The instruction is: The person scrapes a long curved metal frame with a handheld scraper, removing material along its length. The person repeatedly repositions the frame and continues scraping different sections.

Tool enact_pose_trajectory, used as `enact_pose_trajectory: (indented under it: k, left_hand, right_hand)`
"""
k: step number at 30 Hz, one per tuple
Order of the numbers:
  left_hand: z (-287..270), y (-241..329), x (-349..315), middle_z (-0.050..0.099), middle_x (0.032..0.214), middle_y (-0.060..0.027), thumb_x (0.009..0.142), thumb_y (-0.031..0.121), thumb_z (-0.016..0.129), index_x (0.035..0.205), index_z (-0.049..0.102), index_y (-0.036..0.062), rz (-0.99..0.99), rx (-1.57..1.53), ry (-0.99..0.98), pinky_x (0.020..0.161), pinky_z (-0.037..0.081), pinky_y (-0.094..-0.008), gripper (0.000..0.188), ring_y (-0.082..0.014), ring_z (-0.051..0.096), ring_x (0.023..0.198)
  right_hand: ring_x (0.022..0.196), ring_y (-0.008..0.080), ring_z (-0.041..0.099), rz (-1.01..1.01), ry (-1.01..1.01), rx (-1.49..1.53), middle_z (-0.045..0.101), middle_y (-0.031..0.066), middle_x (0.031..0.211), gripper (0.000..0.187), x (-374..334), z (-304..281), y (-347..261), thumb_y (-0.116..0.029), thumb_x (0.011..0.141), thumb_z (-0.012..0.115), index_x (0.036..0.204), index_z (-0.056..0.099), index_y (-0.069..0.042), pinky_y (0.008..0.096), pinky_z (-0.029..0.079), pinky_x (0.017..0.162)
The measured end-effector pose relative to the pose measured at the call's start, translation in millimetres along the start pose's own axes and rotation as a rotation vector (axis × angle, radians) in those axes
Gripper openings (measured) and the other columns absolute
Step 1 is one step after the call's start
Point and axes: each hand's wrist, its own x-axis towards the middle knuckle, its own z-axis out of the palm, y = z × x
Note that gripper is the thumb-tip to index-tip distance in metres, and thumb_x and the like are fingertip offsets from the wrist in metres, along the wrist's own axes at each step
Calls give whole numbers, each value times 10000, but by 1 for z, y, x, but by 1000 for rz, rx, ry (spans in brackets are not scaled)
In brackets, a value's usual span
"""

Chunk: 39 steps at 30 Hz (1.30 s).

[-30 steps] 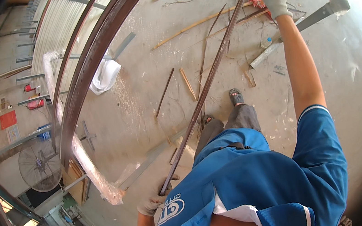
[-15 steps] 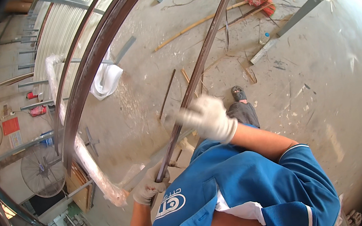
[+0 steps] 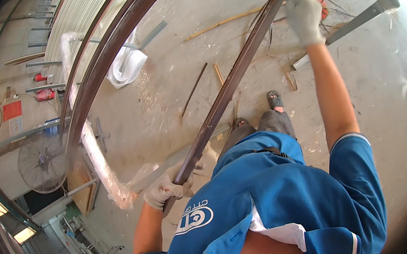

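A long dark brown metal profile (image 3: 229,86) slants from near my chest up to the upper right. My left hand (image 3: 166,190), in a white work glove, is closed round its near end. Farther up the same profile is my right hand (image 3: 303,11), also gloved, with the arm stretched out. It is beside or against the profile's far stretch; motion blur hides how its fingers lie. The profile's far end runs out of view at the top.
Curved brown bars (image 3: 96,69) cross at left, near a plastic-wrapped length (image 3: 95,152) and a white roll (image 3: 127,67). A standing fan (image 3: 41,158) is farther left. Thin strips (image 3: 194,90) and a yellowish stick (image 3: 220,24) lie on the floor. A grey metal post (image 3: 355,21) leans at right.
My right hand has moved up and away along the profile, and its arm is now extended. My left hand keeps its hold on the near end. The view has shifted slightly.
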Motion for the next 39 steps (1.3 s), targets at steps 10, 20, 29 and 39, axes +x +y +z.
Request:
enact_pose_trajectory:
  k: [10,20,29,39]
  left_hand:
    - [4,4,4,547,744,25,564,128,827,1307,555,-36,64,19,-65,521,359,-210,807,-71,500,569]
    - [11,30,34,499,691,21,1025,582,453,1444,466,59,173,-328,-376,363,286,-224,670,-67,389,397]
    - [16,58,63,421,675,19,1091,345,401,1504,391,19,311,-234,-598,395,306,-230,526,-74,396,461]
    - [12,89,106,468,717,7,1071,365,381,1451,464,14,339,-226,-757,399,306,-237,524,-85,416,482]
  right_hand:
    - [695,217,617,-352,-609,491,624,21,794,456,-151,-77,-151,-99,755,654,1191,713,-219,371,543,591]
    - [706,254,622,-176,-258,324,686,89,923,552,-113,-83,-176,61,714,598,1214,729,-134,383,521,618]
    - [778,272,651,60,-22,270,713,59,961,500,-68,-92,-179,-32,780,597,1242,699,-194,401,539,658]
    - [713,268,657,134,-102,309,662,65,794,441,-104,-105,-222,-29,814,596,1218,689,-177,371,535,635]
